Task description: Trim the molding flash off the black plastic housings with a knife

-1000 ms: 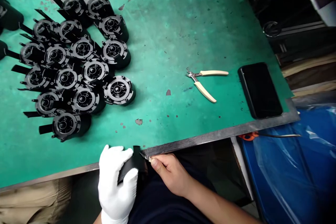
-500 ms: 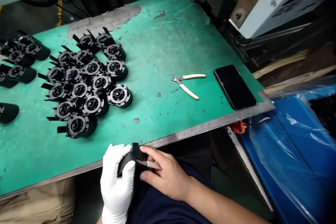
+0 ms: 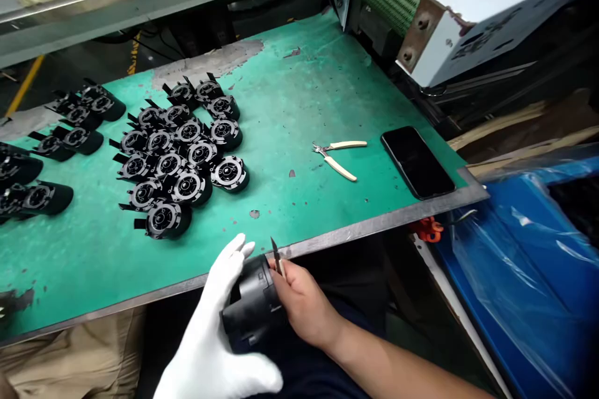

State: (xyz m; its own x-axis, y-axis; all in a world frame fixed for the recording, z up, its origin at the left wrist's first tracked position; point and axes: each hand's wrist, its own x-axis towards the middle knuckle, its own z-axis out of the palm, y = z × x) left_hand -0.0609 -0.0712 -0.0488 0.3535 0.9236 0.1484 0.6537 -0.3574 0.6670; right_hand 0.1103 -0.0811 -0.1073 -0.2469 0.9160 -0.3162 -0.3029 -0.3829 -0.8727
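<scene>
Green bench edge (image 3: pixel 374 224): black housing (image 3: pixel 253 305) between both hands' grip.

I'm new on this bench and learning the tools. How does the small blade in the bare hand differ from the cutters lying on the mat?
The blade is one thin, dark sliver pointing up, pinched in the right hand against the black plastic housing. The cutters have two cream handles spread open. They lie flat and untouched on the green mat, beside the phone. Both are small hand tools with metal tips.
</scene>
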